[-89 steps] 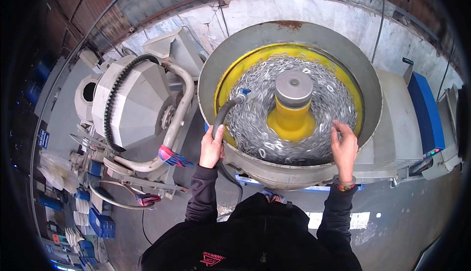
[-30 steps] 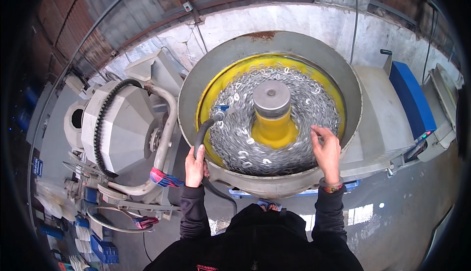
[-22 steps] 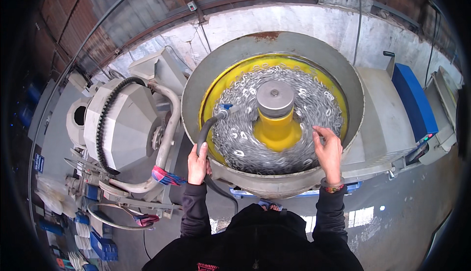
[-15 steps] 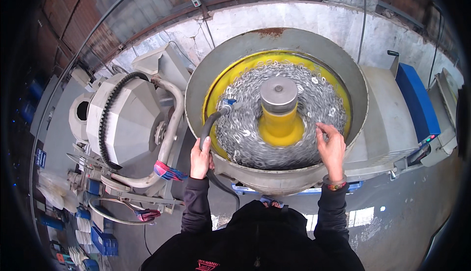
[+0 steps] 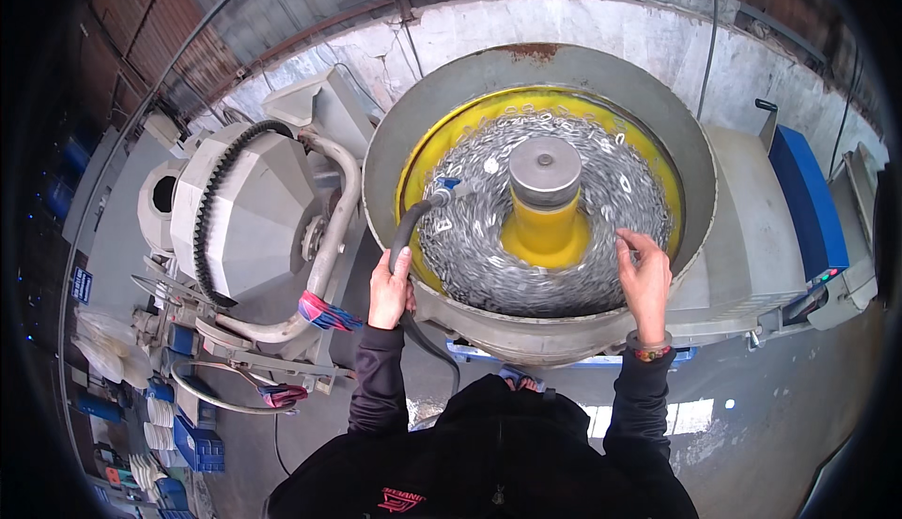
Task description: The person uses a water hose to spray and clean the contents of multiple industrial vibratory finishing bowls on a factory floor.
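Observation:
My left hand is wrapped round a black hose at the near left rim of a large round grey bowl. The hose's metal end with a blue lever hangs over a mass of small silvery metal links, blurred as if moving round. These fill the yellow-lined bowl around a yellow centre post with a metal cap. Over the near right part of the bowl, my right hand has its thumb and forefinger brought together. Whatever may be between those fingertips is too small to make out.
A pale faceted drum with a toothed ring and a bent pipe frame stands to the left. A grey machine housing with a blue panel adjoins on the right. Behind runs a white wall; blue crates lie lower left.
The whole view has shifted slightly, with the scene sitting a little up and to the right. Individual links lie in different places in the bowl. Both hands keep nearly the same pose.

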Demonstrator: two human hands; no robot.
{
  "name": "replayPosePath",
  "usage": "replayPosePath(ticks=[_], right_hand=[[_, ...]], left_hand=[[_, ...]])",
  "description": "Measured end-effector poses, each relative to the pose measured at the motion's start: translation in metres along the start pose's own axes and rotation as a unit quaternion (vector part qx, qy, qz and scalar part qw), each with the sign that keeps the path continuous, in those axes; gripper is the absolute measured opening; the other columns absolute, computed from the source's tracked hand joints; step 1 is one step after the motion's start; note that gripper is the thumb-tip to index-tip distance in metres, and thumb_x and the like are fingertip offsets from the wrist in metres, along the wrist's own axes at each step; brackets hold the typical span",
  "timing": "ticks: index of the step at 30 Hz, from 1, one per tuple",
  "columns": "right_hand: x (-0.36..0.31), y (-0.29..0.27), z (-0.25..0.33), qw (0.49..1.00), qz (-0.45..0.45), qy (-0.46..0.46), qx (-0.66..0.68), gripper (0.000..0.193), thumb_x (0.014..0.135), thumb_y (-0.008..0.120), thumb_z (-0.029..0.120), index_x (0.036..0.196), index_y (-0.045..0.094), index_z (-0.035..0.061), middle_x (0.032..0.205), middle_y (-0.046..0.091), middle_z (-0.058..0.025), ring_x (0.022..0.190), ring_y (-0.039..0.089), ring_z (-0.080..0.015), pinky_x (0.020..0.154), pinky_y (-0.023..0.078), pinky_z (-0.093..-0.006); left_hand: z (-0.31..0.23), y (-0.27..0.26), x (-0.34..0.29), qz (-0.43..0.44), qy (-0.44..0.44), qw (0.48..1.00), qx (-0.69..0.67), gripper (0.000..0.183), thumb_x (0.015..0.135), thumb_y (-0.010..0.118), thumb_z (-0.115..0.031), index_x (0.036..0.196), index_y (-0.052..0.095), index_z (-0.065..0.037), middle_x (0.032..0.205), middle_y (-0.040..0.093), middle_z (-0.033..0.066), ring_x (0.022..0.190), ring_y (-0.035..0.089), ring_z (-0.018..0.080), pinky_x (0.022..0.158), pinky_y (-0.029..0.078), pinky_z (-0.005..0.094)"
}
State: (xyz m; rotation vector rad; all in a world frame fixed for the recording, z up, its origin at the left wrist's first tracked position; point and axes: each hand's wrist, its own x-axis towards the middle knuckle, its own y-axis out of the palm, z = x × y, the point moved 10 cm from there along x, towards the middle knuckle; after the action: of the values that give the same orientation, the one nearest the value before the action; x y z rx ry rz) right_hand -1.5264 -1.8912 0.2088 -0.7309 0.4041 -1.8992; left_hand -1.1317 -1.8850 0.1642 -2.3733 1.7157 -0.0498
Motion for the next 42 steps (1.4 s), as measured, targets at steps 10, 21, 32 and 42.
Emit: replayPosePath(ticks=[10,21,32,42], right_hand=[[0.008,0.002,-0.008,0.997,0.004,-0.011,0.082,0.021,0.084,0.056,0.013,0.097,0.064,-0.0009,0.083,0.064,-0.0128,0.069,0.058,-0.017,0.063,0.045,-0.0287],[0.003,0.004,-0.008,0.999,-0.003,-0.005,0.05,0.021,0.083,0.057,0.017,0.096,0.065,0.0038,0.086,0.063,-0.0155,0.076,0.06,-0.0295,0.068,0.046,-0.0347],[0.005,0.0,-0.006,0.999,-0.004,0.016,0.042,0.02,0.082,0.056,0.016,0.096,0.065,0.0047,0.09,0.063,-0.014,0.079,0.06,-0.0306,0.071,0.046,-0.0357],[0.005,0.002,-0.011,0.999,0.004,0.02,0.044,0.02,0.082,0.056,0.014,0.096,0.065,0.0023,0.086,0.063,-0.0152,0.065,0.057,-0.0257,0.061,0.044,-0.0319]], left_hand=[[0.003,-0.001,0.0,-0.002,-0.013,1.0,-0.006,0.035,0.09,0.05,-0.036,0.098,0.047,-0.002,0.042,0.035,-0.0016,0.03,0.036,0.0087,0.031,0.033,0.0246],[0.003,0.001,0.0,0.014,-0.009,1.0,0.015,0.043,0.09,0.048,-0.039,0.112,0.044,-0.002,0.044,0.034,-0.0016,0.031,0.034,0.0089,0.031,0.034,0.0245],[0.001,0.001,0.001,0.014,0.002,1.0,0.005,0.04,0.09,0.049,-0.039,0.109,0.045,-0.003,0.045,0.033,-0.0025,0.031,0.034,0.008,0.031,0.032,0.0233],[0.0,0.001,0.0,0.014,0.003,0.999,0.031,0.041,0.091,0.047,-0.038,0.112,0.045,-0.003,0.043,0.035,-0.0011,0.031,0.036,0.0091,0.032,0.033,0.0241]])
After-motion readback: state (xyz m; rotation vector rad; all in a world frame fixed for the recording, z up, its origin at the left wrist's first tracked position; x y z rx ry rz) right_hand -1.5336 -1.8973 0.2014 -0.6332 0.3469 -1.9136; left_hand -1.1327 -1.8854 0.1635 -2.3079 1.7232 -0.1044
